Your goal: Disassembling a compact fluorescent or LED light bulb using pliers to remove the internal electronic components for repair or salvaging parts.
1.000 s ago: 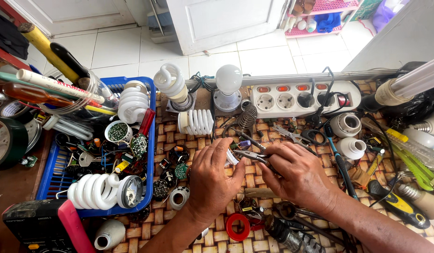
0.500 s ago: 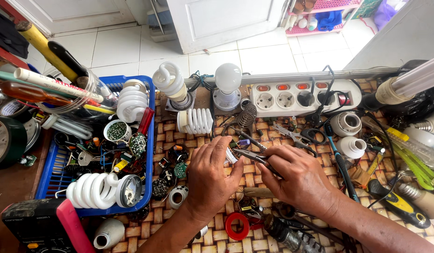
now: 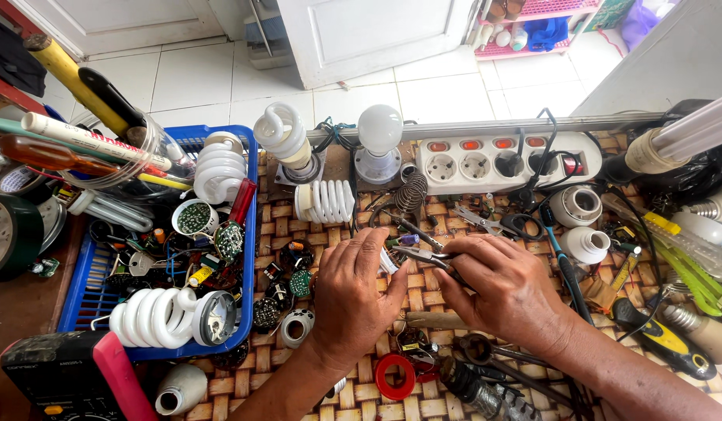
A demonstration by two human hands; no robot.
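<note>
Blue plastic frames the left of the frame: a basket (image 3: 72,300) full of spiral lamp tubes, small circuit boards and loose parts, with a dark multimeter (image 3: 60,378) at the lower left corner. Moving toward the centre over the woven mat (image 3: 287,222), the left hand (image 3: 353,300) lies palm down with its fingers curled narrowly, pinching a small white part (image 3: 387,261) at its fingertips (too small to tell what it is). Just right of it, the right hand (image 3: 505,292) is closed around the handles of slim metal pliers (image 3: 427,256), so neither hand is free. The pliers sit just above the middle of the frame, between the two hands; their long axis runs nearly level, tilted a little upward to the left, and the nose points left toward the white part, close to touching it. It looks like a fine gripping or bending job, and doing it well probably means keeping the left hand braced on the mat so the part stays steady, squeezing lightly so the small piece does not crack or slip, and keeping the tips in line with the part rather than twisting. Farther right lie a white power strip (image 3: 505,160) in the upper middle, two white lamp bases (image 3: 578,206) and yellow-handled tools (image 3: 669,343) at the right edge.
</note>
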